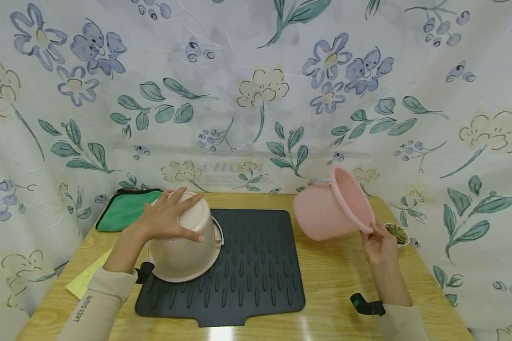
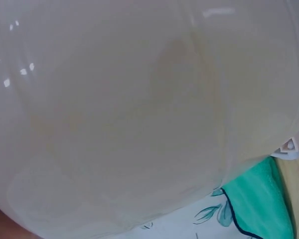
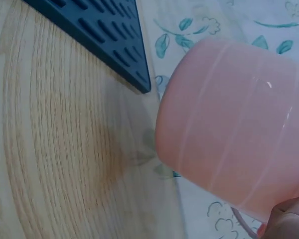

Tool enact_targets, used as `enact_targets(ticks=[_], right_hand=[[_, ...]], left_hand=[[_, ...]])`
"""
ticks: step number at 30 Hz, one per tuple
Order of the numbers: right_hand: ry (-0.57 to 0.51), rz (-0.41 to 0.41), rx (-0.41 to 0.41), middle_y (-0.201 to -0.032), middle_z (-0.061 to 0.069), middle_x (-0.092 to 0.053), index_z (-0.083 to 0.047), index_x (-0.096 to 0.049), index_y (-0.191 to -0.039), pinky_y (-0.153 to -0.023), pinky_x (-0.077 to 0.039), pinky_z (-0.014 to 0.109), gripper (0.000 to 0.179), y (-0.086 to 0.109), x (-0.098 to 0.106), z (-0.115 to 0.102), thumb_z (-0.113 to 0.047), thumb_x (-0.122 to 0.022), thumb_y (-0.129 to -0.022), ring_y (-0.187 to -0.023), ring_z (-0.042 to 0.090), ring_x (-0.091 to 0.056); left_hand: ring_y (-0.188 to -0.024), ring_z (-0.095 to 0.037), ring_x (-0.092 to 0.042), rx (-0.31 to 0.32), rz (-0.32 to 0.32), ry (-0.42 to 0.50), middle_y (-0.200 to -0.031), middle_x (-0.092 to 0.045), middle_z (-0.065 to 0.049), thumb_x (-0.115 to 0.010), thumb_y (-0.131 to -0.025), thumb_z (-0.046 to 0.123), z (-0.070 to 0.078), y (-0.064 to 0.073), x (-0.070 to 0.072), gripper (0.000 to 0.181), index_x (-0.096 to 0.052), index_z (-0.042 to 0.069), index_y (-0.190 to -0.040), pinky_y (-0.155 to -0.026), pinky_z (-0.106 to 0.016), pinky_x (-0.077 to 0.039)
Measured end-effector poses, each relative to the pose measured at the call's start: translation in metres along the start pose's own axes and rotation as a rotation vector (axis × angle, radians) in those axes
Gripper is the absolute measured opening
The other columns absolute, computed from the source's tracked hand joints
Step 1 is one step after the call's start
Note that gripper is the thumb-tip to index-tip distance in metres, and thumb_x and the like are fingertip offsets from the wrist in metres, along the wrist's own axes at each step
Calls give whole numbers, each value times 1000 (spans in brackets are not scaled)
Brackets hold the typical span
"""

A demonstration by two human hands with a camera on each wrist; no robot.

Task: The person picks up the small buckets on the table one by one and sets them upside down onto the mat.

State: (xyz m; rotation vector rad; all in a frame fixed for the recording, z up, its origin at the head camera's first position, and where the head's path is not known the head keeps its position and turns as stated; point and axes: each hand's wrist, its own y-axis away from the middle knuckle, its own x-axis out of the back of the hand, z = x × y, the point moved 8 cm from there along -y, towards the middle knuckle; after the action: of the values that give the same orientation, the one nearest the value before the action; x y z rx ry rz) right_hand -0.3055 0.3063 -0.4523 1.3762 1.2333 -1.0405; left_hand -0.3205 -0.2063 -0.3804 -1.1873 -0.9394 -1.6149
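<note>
Hands well apart; from my head view the left hand (image 1: pixel 166 220) rests with spread fingers on the upturned base of a beige bucket (image 1: pixel 175 260); the right hand (image 1: pixel 380 244) pinches the rim of a pink bucket (image 1: pixel 317 213), tilted, mouth to the right; whether it touches the table (image 1: pixel 333 289) I cannot tell. Beige bucket stands rim-down on the left of a dark ridged mat (image 1: pixel 256 255); pink one is beyond its right edge. Left wrist camera gives me mostly beige wall, plus a handle joint (image 2: pixel 289 147) the head view hides; right wrist camera shows pale bands round the pink wall. Farther out, head view only: yellow cloth (image 1: pixel 87 274), potted plant (image 1: pixel 397 234); green cloth (image 1: pixel 125 210) also reaches the left wrist view.
</note>
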Motion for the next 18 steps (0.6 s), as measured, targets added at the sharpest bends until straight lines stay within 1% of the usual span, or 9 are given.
enact_targets(ticks=[2,4,5,7,9,11,12,14,18], right_hand=[[-8,-12,-10,-120,19,-60,-28,-3,-158,-81,-59,36,77,2,1,1,11,-38,-101,-102,28,-65],[-16,-17,-15,-119,20,-60,-29,-5,-159,-80,-59,37,78,3,3,2,11,-38,-101,-102,29,-65],[-21,-22,-19,-119,20,-60,-28,-10,-160,-80,-59,37,76,3,4,3,11,-38,-101,-102,29,-65],[-33,-29,-27,-118,21,-60,-22,-30,-157,-79,-59,37,66,4,6,4,11,-38,-101,-104,31,-64],[-48,-42,-38,-117,22,-60,-9,-47,-146,-78,-59,36,50,6,7,5,11,-38,-101,-104,32,-64],[-58,-62,-52,-114,23,-61,3,-57,-132,-75,-60,35,37,8,7,7,10,-36,-102,-102,34,-65],[-55,-72,-54,-112,24,-61,7,-59,-126,-73,-60,35,33,9,7,8,9,-36,-102,-100,35,-65],[-62,-87,-64,-108,25,-61,10,-61,-120,-71,-60,35,32,10,6,9,8,-34,-103,-96,36,-65],[-79,-101,-89,-102,26,-61,10,-59,-115,-66,-60,35,28,16,7,15,5,-34,-104,-90,38,-66]], left_hand=[[-146,-54,-7,0,1,0,-165,-9,-18,-65,-62,87,1,0,0,118,-24,34,-158,-90,-90,-13],[-146,-54,-7,1,2,0,-165,-9,-18,-65,-62,87,1,1,0,117,-24,34,-158,-90,-90,-13],[-146,-55,-7,2,2,0,-165,-9,-18,-65,-62,87,1,1,0,117,-24,34,-158,-90,-89,-13],[-146,-55,-7,0,0,-1,-165,-10,-18,-65,-63,86,2,1,1,117,-24,34,-158,-90,-89,-14],[-146,-55,-7,-2,-3,2,-165,-10,-19,-66,-63,86,3,2,1,116,-23,34,-158,-90,-89,-14],[-146,-56,-8,-3,-7,3,-165,-10,-19,-66,-63,85,4,2,1,116,-23,34,-159,-90,-89,-13],[-146,-56,-8,-3,-9,3,-165,-10,-19,-66,-63,85,4,2,1,116,-22,34,-159,-91,-89,-13],[-146,-56,-8,-2,-10,4,-164,-10,-19,-66,-63,85,4,3,1,116,-23,34,-159,-91,-89,-13],[-146,-56,-8,-1,-6,5,-164,-11,-19,-67,-64,84,4,3,2,116,-23,33,-159,-91,-89,-13]])
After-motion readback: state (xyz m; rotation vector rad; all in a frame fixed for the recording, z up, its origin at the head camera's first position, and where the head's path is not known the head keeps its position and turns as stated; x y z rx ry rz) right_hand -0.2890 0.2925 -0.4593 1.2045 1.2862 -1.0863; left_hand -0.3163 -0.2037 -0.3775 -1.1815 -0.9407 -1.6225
